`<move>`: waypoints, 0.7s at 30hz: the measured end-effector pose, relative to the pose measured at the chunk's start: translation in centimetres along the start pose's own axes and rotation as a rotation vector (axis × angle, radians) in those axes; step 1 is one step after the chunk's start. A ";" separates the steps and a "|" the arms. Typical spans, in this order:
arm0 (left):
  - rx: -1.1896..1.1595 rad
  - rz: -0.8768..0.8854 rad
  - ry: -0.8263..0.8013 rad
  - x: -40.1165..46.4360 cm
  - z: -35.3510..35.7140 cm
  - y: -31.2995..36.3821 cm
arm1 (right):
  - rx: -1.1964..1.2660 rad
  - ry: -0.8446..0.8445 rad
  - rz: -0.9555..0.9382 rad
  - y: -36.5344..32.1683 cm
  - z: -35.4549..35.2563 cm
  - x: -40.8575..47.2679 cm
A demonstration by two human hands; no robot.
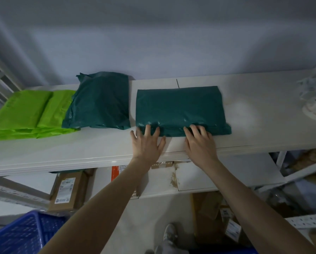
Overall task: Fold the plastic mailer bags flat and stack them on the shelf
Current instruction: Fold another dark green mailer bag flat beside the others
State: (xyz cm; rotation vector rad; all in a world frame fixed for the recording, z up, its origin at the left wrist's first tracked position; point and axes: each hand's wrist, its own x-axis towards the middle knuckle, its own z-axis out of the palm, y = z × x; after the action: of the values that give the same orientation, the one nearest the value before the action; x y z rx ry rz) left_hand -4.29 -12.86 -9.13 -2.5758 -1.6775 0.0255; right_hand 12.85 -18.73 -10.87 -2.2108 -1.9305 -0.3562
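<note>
A dark green mailer bag (180, 107) lies folded flat on the white shelf (80, 151), right of centre. My left hand (147, 143) presses spread, straight fingers on the bag's near left edge. My right hand (199, 143) lies on the near edge a little to the right, its fingertips bent slightly onto the plastic. A stack of dark green folded bags (100, 101) sits to the left. Further left lies a stack of bright green bags (29, 114), partly under the dark stack.
A white crumpled object (313, 101) sits at the shelf's far right. The wall stands right behind the shelf. Lower shelves hold cardboard parcels (67, 191). A blue plastic crate (23, 233) is on the floor at bottom left, and a shoe (169, 233) shows below.
</note>
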 end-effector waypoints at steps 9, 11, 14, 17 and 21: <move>-0.094 0.107 0.018 0.2 0.8 0.0 | 0.006 -0.089 0.081 2.6 -0.3 0.0; -0.091 0.110 0.005 0.3 0.9 -0.1 | 0.012 -0.122 0.126 3.3 -0.5 0.0; -0.084 0.102 -0.009 0.4 0.8 0.1 | -0.004 -0.162 0.134 4.3 -0.8 -0.1; -0.071 0.096 -0.032 0.3 1.0 0.1 | -0.005 -0.154 0.134 4.5 -0.8 -0.2; -0.071 0.090 -0.043 0.4 0.9 0.1 | 0.029 -0.134 0.174 4.3 -0.7 -0.3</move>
State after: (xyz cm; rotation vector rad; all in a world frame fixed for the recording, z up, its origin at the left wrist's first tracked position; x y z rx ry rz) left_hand -4.08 -12.45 -9.99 -2.7207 -1.6029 0.0267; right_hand 16.99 -19.82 -10.26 -2.4173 -1.7733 -0.1571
